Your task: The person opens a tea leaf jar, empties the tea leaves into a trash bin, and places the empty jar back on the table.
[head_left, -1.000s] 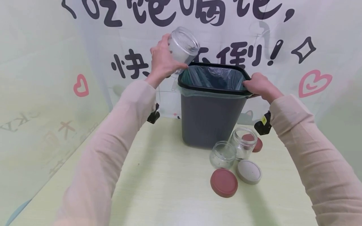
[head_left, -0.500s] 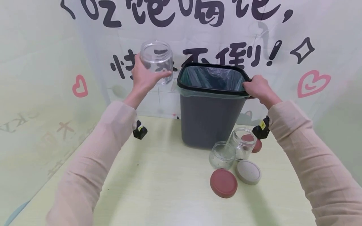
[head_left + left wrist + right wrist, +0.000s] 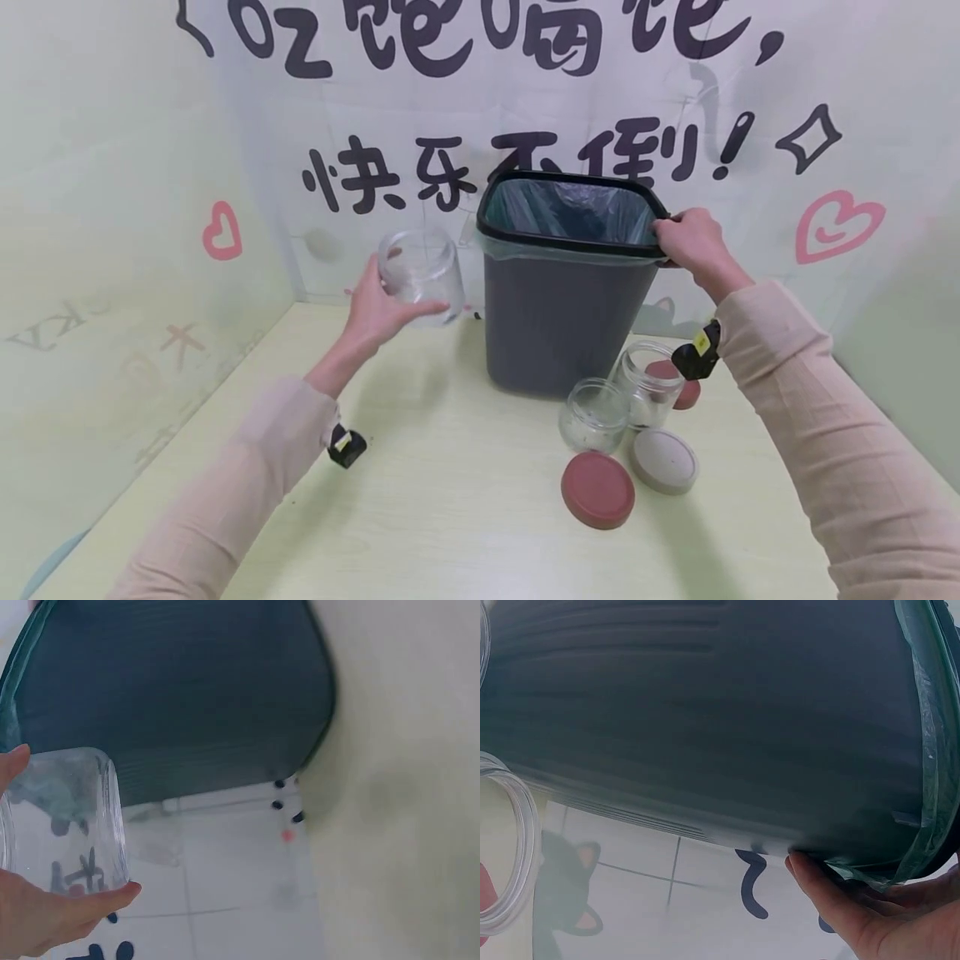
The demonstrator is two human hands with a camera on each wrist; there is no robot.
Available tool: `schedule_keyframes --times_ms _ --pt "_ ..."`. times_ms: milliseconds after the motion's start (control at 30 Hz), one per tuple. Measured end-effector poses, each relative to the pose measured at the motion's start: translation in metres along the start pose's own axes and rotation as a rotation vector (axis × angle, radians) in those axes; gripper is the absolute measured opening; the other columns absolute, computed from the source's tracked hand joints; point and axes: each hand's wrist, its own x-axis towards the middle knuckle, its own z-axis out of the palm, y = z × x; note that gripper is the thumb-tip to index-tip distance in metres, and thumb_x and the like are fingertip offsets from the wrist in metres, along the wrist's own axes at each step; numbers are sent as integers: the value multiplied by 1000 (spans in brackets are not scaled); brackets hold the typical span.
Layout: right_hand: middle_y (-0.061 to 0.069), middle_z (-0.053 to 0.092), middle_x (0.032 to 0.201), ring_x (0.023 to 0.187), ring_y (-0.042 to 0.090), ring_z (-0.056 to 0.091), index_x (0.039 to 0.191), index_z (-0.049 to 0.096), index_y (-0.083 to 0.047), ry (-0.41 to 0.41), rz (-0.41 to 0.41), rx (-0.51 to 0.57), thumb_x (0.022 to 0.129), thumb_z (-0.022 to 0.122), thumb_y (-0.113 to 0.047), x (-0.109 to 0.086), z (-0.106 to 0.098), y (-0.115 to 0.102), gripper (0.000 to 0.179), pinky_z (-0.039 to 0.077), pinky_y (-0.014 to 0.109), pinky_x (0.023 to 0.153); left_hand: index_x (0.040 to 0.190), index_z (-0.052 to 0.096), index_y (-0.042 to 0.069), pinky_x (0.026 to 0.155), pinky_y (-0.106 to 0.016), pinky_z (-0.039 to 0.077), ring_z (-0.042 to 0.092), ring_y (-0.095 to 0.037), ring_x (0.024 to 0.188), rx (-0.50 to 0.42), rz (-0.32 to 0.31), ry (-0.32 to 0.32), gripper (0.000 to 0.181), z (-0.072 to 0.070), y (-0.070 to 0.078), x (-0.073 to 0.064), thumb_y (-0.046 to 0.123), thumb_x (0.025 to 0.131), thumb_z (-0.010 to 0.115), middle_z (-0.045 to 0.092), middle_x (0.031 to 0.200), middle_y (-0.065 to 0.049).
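My left hand (image 3: 382, 308) grips a clear, lidless jar (image 3: 422, 279) around its side, held upright to the left of the bin. In the left wrist view the thumb and a finger span the jar (image 3: 67, 821), with the bin wall behind it. My right hand (image 3: 693, 242) holds the black rim of a dark grey trash bin (image 3: 566, 321) at its right corner. A thin plastic liner (image 3: 562, 208) lines the bin and folds over the rim. From the right wrist view, the fingers (image 3: 829, 900) lie under the rim against the bin's outer wall.
By the bin's right foot stand a round open jar (image 3: 595, 417) and a taller open jar (image 3: 648, 387). Near them lie a red lid (image 3: 597, 490), a grey lid (image 3: 665, 461) and another red lid (image 3: 687, 393). A printed cloth (image 3: 360, 108) hangs behind.
The left hand has brought the jar from tilted above the bin's left rim to upright, moving it left and then down toward the table. The right hand stays on the rim.
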Motion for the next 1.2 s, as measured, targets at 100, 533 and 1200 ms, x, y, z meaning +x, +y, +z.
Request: schedule_keyframes --times_ms 100,533,1200 --pt "17 45 98 60 7 51 114 48 13 9 7 5 89 31 -17 0 0 2 43 48 16 54 137 26 13 95 -48 36 38 -30 121 -24 3 -59 98 9 -13 -14 25 58 83 38 134 -13" --pt "18 45 100 68 13 53 117 48 13 34 12 15 89 29 -18 0 3 3 46 51 20 59 130 36 5 93 -45 37 47 -31 112 -37 36 -263 90 54 -46 -60 13 53 84 51 123 -15" --pt "15 44 96 75 17 53 115 48 12 51 29 40 90 27 -19 1 5 4 44 50 18 58 128 39 4 91 -44 40 50 -31 109 -38 93 -408 95 110 -58 -77 13 46 87 54 119 -14"
